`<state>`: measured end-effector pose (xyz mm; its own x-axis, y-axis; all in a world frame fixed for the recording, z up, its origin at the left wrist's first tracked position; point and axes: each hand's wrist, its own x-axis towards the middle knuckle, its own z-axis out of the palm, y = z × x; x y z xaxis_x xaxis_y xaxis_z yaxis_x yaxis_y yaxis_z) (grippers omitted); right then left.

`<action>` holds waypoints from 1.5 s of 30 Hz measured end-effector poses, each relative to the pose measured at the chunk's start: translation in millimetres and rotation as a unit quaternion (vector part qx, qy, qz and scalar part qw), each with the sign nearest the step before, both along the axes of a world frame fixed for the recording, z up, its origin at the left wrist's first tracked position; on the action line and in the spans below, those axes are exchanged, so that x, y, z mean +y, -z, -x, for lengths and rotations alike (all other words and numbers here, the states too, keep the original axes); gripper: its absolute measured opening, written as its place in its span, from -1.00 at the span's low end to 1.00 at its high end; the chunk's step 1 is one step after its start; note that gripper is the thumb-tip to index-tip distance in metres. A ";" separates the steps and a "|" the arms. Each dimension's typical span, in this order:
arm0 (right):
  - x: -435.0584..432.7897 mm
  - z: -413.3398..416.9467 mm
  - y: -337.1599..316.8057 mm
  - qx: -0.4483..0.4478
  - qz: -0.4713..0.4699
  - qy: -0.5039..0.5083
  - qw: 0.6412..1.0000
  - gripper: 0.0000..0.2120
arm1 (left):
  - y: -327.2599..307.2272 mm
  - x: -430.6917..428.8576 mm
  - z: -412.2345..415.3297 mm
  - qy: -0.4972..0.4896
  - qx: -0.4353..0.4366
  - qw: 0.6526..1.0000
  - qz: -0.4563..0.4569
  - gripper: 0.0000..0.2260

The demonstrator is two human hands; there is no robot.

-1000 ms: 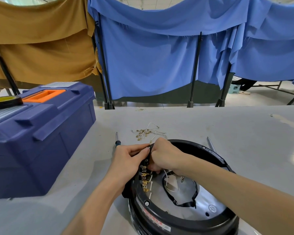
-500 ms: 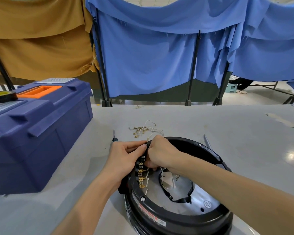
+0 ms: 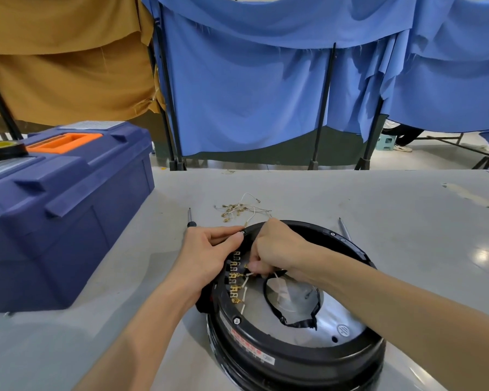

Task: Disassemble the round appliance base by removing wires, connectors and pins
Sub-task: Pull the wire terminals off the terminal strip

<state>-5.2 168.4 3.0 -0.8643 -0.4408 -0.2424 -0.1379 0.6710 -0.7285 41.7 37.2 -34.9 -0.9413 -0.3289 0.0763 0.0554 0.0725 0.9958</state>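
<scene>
A: While the round base [image 3: 294, 328] sits near on the grey table [image 3: 378, 221], what are the hands doing?

B: The left hand [image 3: 209, 255] grips its left rim; the right hand [image 3: 277, 249] pinches a white wire [image 3: 244, 280] by the brass pins [image 3: 235, 277].

A: And farther off?

B: Loose wires [image 3: 237, 208], a screwdriver [image 3: 190, 220], and a blue toolbox [image 3: 62, 207] at left.

Your right hand [image 3: 277, 249] now sits lower along the terminals [image 3: 235, 277], fingertips pinching a white wire [image 3: 247, 273] instead of the top connector.
</scene>
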 end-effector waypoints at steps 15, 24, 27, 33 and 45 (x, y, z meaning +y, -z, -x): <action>17.6 -22.0 -15.1 0.108 0.003 -0.119 0.987 -0.95 | 2.2 -1.7 1.2 0.003 -0.002 1.000 0.013 -0.85; 3.5 -26.0 -12.9 0.180 -0.054 -0.135 0.973 -0.93 | 1.9 0.4 0.9 0.008 0.011 1.000 -0.008 -0.86; 0.7 -24.1 -12.4 0.159 -0.068 -0.128 0.977 -0.97 | 2.5 -0.1 1.1 0.009 0.011 1.000 -0.014 -0.85; -6.0 -22.6 -11.1 0.164 -0.098 -0.123 0.974 -0.76 | 2.8 -0.4 2.3 0.009 0.019 1.000 -0.004 -0.87; -9.1 -19.2 -4.6 0.151 -0.072 -0.085 0.982 -0.67 | 2.7 -1.2 2.0 0.019 0.018 1.000 -0.013 -0.87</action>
<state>14.1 159.4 7.7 -0.8237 -0.5643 -0.0562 -0.4520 0.7131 -0.5359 39.7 36.0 -37.5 -0.9499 -0.2956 0.1016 0.0929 0.0434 0.9947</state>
